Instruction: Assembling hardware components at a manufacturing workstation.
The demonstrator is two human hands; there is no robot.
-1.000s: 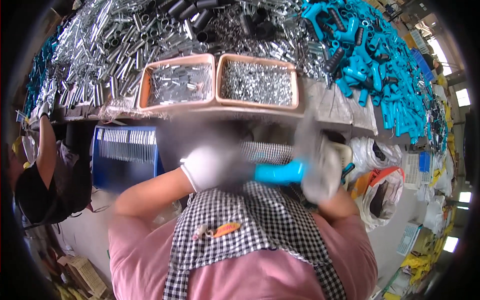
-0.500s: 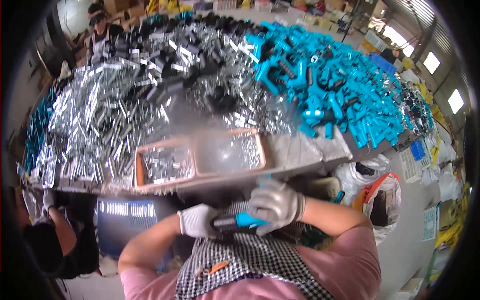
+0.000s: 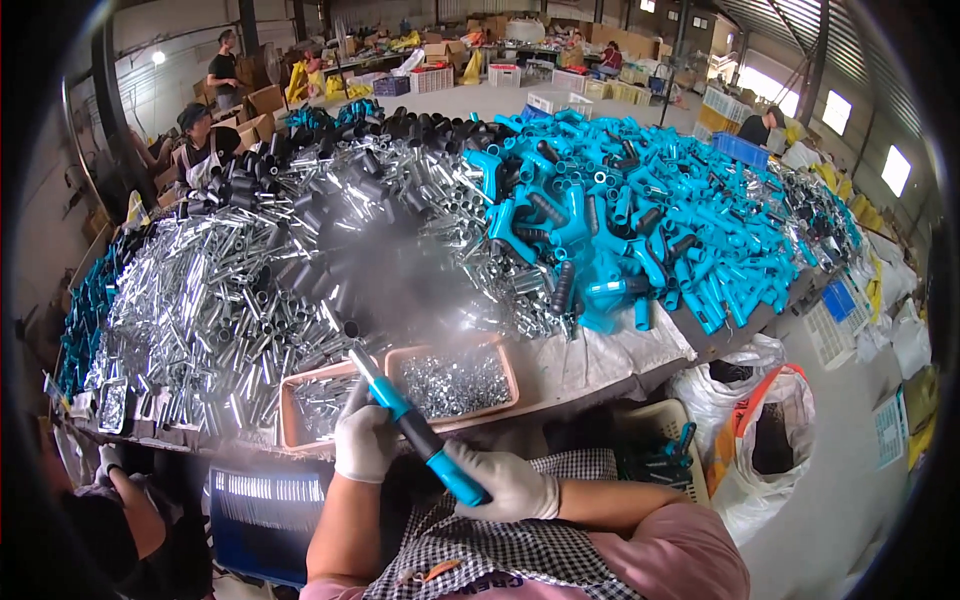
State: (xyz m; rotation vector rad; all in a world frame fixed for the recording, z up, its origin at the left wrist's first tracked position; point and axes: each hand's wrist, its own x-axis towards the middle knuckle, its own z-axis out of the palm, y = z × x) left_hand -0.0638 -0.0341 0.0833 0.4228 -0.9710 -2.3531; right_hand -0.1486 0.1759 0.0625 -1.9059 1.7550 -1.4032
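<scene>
My gloved right hand (image 3: 508, 483) is closed around the lower part of a teal tool handle (image 3: 390, 397) with a black grip band and a bright metal shaft at its upper end. The handle slants up and left over the table's near edge. Beside its upper part, my gloved left hand (image 3: 364, 443) has its fingers curled. A greyish, tube-like shape shows at the top of that hand, but whether it is held is unclear. Just beyond are two orange trays, the left one (image 3: 287, 420) holding slim metal parts and the right one (image 3: 513, 385) full of small metal pieces.
Heaped on the table are silver tubes (image 3: 190, 300), black sleeves (image 3: 385, 170) and teal tool bodies (image 3: 620, 215). Below its edge stand a blue crate (image 3: 262, 565), a basin of teal parts (image 3: 672, 410) and a white sack (image 3: 735, 490). A co-worker's arm (image 3: 135, 510) is at left.
The teal handle has risen toward the trays and turned to slant upward. My left hand has shifted from its black grip to beside its upper part; my right hand now grips its lower end.
</scene>
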